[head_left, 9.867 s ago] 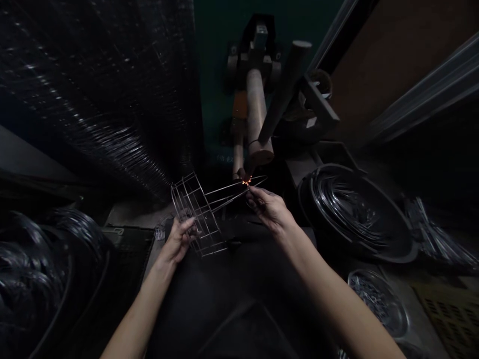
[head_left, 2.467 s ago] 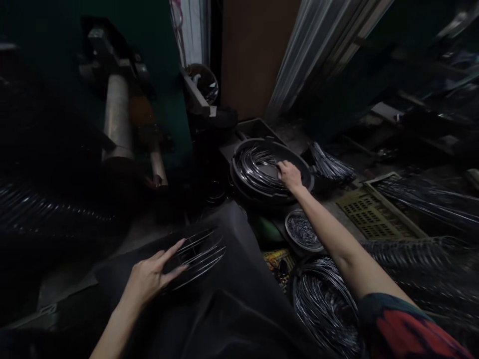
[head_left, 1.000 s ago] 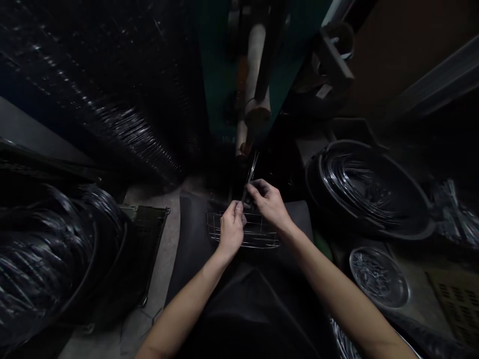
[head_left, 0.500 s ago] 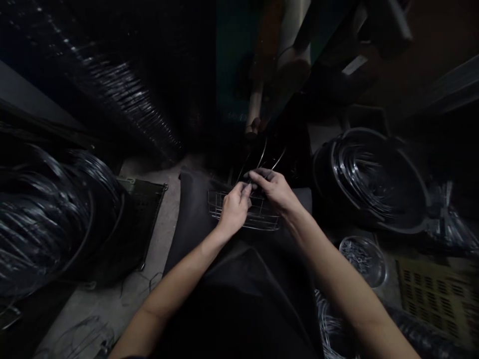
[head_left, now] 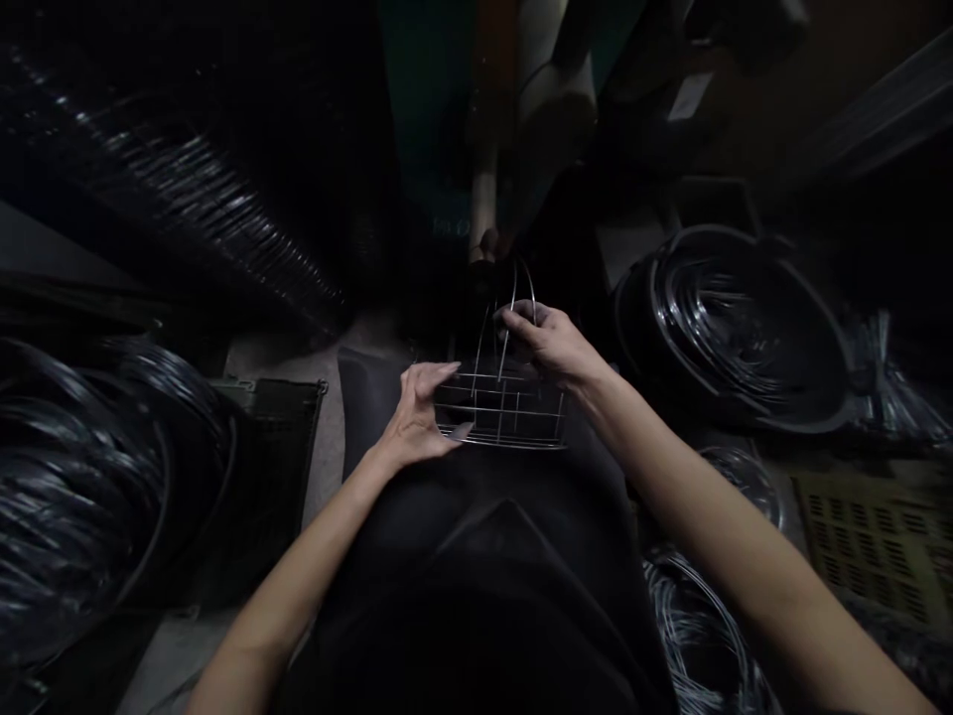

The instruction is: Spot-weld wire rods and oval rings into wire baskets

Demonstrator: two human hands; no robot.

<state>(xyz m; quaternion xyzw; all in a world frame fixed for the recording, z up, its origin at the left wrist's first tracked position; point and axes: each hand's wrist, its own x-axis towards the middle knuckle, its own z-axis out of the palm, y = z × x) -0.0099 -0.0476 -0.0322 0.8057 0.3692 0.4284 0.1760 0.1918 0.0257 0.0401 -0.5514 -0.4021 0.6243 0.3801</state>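
Over our dark apron point(head_left: 483, 526), wire basket frame point(head_left: 498, 412) sits at 12 o'clock. Right hand point(head_left: 547, 343) has fingers curled shut on its upright wires; left hand point(head_left: 417, 417) is spread open, thumb at the frame's lower left edge. Black tub of wire point(head_left: 734, 333) at 2 o'clock, wire coils point(head_left: 74, 477) at 9 o'clock, open room between.

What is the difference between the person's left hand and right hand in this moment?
The left hand is open, its fingers spread around one end of the wire frame, while the right hand is closed on the upright wires. The left hand sits low, beside the frame; the right hand is higher, above it. Both hands are bare and at the same frame.
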